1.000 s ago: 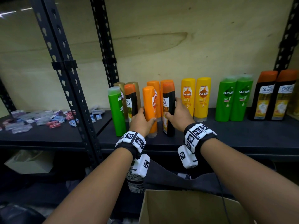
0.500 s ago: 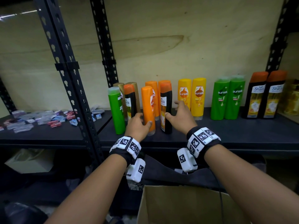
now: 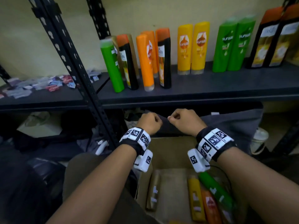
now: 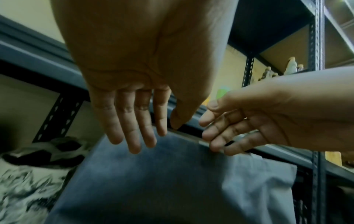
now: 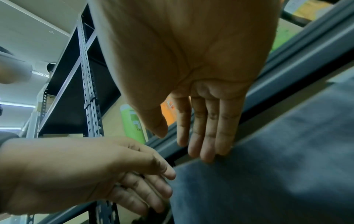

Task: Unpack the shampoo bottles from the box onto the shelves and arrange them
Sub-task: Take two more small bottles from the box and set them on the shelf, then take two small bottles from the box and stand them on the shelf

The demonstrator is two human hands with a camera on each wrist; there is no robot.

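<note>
On the far left, small sachets [image 3: 40, 84] lie scattered on the left shelf [image 3: 48, 101], left of the black upright post [image 3: 76, 65]; right of the post, on the main shelf [image 3: 210, 88], the shampoo bottles stand upright in a row: a green bottle [image 3: 112, 65], a black bottle with an orange cap [image 3: 127, 62] just right of it, an orange bottle [image 3: 144, 62], another black one [image 3: 164, 57], then 2 yellow bottles [image 3: 192, 47] side by side, 2 green bottles [image 3: 233, 46] and 2 dark bottles with orange caps [image 3: 275, 39] at the far right; more bottles stand behind the left group.

Below the shelf edge, the left hand [image 3: 149, 122] hangs free over the near box [image 3: 171, 146], its grip apart, the fingers [image 4: 132, 128] straight and slack, holding nothing; the right hand [image 3: 186, 121] is just beside it, not touching, its grip likewise apart, the fingers [image 5: 208, 128] straight over a grey cloth [image 3: 226, 120] that lies beyond the box.

Inside the box lie more bottles: a brownish one [image 3: 153, 189] at the left, a yellow one [image 3: 195, 201], an orange one [image 3: 210, 207] and a green one [image 3: 215, 189] toward the right.
</note>
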